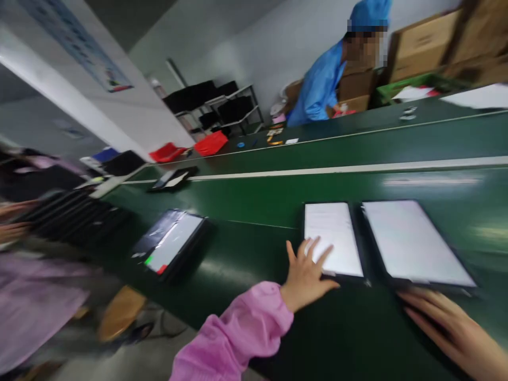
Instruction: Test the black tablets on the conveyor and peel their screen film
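Okay, right in the thick of it: the left hand [305, 278], coming out of a pink sleeve [246, 328], sits fingers splayed, its grip released, with the fingertips lapping over the lower corner of a dark-framed tablet [333, 238]. Just beside that one lies a second, larger dark-framed tablet [416, 243], and the right hand [448, 330] is flat and open along its lower edge, cut off by the corner of the view. Hard to call whether those fingers [420, 301] actually touch the frame. Both screens are washed out in white glare, so what they show can't be made out.

Both tablets lie on a green table [254, 196], the whole scene tilted. Further left sits a third tablet [170, 243] with a green and a red mark on its glowing screen, then a smaller dark panel [174, 177], blurred. Down the left edge, a second person's pink smock [35, 307] smears past, beside a wooden stool [121, 312]. Across the table, a co-worker in a blue smock [317, 87] stands, hands hidden, by cardboard boxes [423, 45]. Two red trays [210, 143] sit at the far end, before a black wire rack [238, 100].
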Tool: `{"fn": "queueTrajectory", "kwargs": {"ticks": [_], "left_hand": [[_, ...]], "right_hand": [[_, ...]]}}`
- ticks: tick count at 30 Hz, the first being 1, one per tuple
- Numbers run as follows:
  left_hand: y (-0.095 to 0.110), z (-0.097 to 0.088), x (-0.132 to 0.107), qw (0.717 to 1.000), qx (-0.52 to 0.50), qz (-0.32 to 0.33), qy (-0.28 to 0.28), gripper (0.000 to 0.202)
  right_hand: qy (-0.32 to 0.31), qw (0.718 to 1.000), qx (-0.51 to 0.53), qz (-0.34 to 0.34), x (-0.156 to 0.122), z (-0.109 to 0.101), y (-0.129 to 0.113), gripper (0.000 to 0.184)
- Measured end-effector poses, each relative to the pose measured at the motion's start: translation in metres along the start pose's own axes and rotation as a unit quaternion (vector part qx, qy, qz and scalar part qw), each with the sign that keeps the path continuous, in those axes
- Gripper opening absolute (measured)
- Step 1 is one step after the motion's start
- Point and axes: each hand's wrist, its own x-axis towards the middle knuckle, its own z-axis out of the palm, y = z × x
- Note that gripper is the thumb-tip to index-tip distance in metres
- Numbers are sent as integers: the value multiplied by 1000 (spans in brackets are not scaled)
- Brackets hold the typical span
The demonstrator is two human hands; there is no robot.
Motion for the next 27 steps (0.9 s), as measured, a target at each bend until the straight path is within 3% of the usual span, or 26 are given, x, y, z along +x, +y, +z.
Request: {"fn": "queueTrajectory", "kwargs": {"ticks": [2, 4, 7, 11, 14, 22, 27], "left_hand": [[-5, 16, 44, 999, -28, -36, 6, 96], [-7, 29, 78, 996, -49, -73, 15, 84], [-11, 40, 95, 991, -67, -111, 26, 62], [-23, 43, 79, 989, -90, -113, 36, 47], [-38, 39, 89, 987, -116, -106, 32, 46], [-72, 28, 220, 981, -124, -143, -34, 53], [-73, 40, 252, 981, -109, -139, -81, 60]], "right_hand": [[-25, 998, -61, -8, 40, -15, 7, 49], [11, 994, -110, 17, 80, -20, 13, 53], [65, 986, -145, 43, 111, -13, 17, 53], [92, 984, -150, 39, 102, 1, 12, 41], [90, 986, -140, 21, 95, 6, 3, 35], [125, 985, -116, 13, 125, 26, -1, 42], [133, 985, -110, 14, 124, 29, 1, 38]]}}
